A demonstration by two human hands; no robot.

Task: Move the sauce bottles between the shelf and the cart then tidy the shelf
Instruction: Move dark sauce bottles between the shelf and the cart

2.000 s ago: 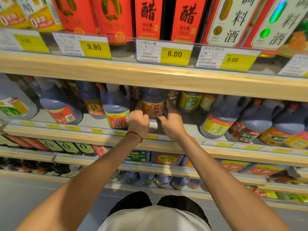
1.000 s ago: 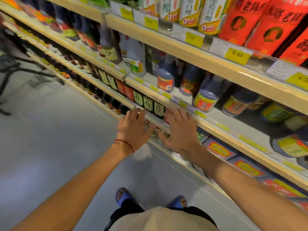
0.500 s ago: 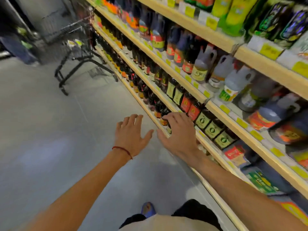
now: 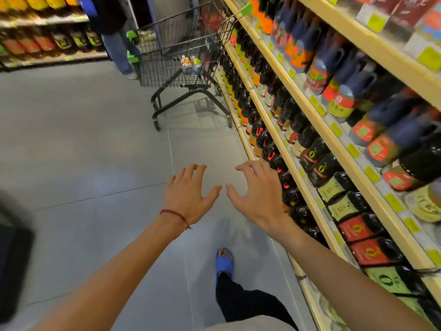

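Observation:
Both hands hang empty over the grey floor, fingers spread and loosely bent. My left hand [image 4: 188, 194] wears a red string at the wrist. My right hand [image 4: 256, 192] is just left of the shelf's lower rows. The wooden shelf [image 4: 319, 120] runs along the right, packed with dark sauce bottles [image 4: 317, 161] and larger blue-topped jugs [image 4: 353, 91]. The black wire cart [image 4: 176, 51] stands ahead beside the shelf, with a few small bottles [image 4: 191, 64] lying in its basket.
A person in jeans [image 4: 117, 39] stands behind the cart at the far left. Another stocked shelf [image 4: 47, 37] crosses the back left. Grey floor tiles [image 4: 95, 139] lie between me and the cart. My foot in a blue sandal [image 4: 224, 261] is below my hands.
My hands let go of the bottle on the shelf and pulled away empty. The view swung left along the aisle, and the cart has come closer into sight.

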